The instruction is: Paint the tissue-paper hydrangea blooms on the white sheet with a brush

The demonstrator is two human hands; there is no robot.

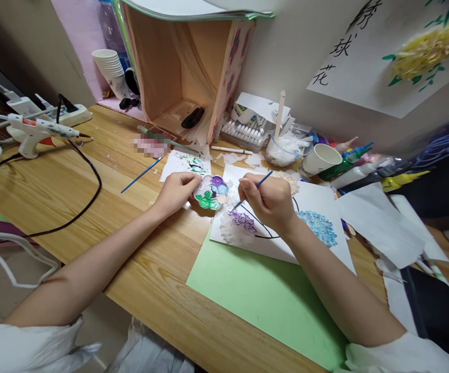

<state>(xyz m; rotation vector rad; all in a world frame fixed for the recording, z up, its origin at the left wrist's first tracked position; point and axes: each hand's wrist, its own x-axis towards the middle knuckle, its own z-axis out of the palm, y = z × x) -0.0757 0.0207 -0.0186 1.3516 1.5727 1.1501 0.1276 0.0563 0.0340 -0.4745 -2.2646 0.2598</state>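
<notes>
My right hand (269, 199) grips a thin blue paintbrush (262, 181), its tip at the purple-painted part of a white textured flower (237, 228) on a white sheet (320, 194). In my left hand (178, 190) is a flower-shaped palette (211, 192) with green, purple and blue paint, pinched at its left edge just left of the sheet. A blue textured flower (318, 228) lies right of my right wrist, and black stem lines run between the flowers. Under the sheet is a green sheet (263, 295).
A paint-smeared paper (185, 165) and another blue brush (141, 175) lie beyond my left hand. Behind stand a tub of white scraps (286, 150), a paper cup (321, 159) and paint bottles (345, 166). A glue gun (32, 135) with black cable lies at left, a pink box (193, 67) at the back.
</notes>
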